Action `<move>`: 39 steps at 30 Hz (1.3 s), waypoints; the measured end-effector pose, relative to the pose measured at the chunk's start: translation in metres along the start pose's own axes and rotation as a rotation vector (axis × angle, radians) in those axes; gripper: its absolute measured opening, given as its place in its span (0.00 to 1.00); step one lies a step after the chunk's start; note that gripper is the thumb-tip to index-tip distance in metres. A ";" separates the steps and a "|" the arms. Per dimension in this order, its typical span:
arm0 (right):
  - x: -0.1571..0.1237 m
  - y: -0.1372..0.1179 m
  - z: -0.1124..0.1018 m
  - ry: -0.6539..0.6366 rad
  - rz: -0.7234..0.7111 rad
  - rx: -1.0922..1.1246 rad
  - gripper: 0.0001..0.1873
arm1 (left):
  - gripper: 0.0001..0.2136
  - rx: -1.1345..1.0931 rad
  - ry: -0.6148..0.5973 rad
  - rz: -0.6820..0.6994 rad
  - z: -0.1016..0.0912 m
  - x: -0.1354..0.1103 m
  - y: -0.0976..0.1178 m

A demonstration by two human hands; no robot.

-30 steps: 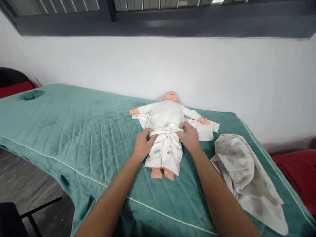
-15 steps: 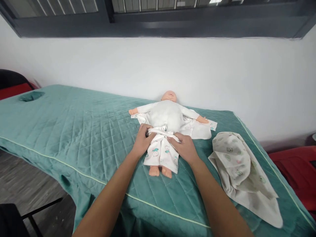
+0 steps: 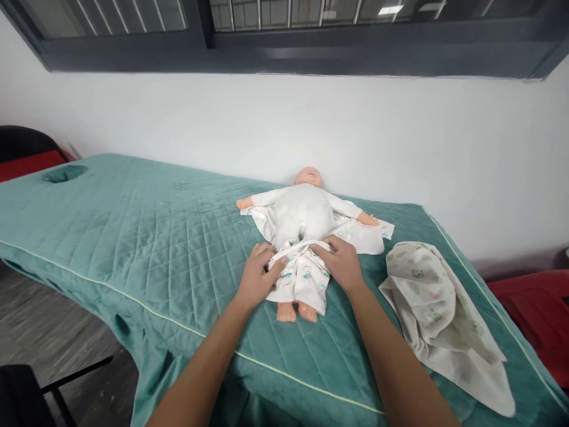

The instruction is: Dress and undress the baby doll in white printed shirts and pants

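Note:
A baby doll [image 3: 303, 212] lies on its back on a teal quilted table [image 3: 133, 237], head toward the wall, arms spread. It wears a white top and white printed trousers [image 3: 304, 280]; bare feet stick out below. My left hand [image 3: 256, 276] grips the trousers' waistband at the doll's left hip. My right hand [image 3: 340, 261] pinches the same waistband at the other hip, fingers curled on the cloth. An open white garment [image 3: 362, 234] lies spread under the doll.
A crumpled printed cloth [image 3: 438, 311] lies on the table to the right of the doll. A white wall runs behind, with a dark window frame above. Red seats stand at far left and far right [image 3: 540, 308]. The table's near edge has pale piping.
Both hands have shifted slightly down the doll's waist with the waistband; the right hand moved back toward the hip. The doll has stayed in place.

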State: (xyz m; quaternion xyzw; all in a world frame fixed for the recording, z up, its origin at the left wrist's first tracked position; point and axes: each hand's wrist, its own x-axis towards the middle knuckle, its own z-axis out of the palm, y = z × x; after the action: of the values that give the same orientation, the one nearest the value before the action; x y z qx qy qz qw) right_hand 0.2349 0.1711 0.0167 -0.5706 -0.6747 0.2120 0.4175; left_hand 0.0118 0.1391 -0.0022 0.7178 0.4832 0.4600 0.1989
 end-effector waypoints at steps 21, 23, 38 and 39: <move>-0.058 -0.021 0.009 -0.010 -0.061 -0.029 0.24 | 0.11 -0.164 0.012 -0.287 0.000 -0.009 0.000; -0.056 -0.019 0.010 0.030 -0.052 -0.067 0.25 | 0.11 -0.166 -0.013 -0.294 -0.003 -0.019 0.005; -0.094 -0.034 -0.002 -0.104 -0.016 -0.046 0.17 | 0.44 0.068 -0.212 0.049 -0.016 -0.072 0.007; -0.102 -0.035 -0.003 -0.130 -0.018 -0.044 0.16 | 0.43 0.078 -0.213 0.052 -0.016 -0.072 0.007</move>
State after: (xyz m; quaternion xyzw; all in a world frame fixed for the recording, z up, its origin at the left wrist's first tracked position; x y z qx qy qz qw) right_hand 0.2167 0.0650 0.0129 -0.5586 -0.7100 0.2299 0.3621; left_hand -0.0061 0.0708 -0.0232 0.7819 0.4582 0.3672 0.2092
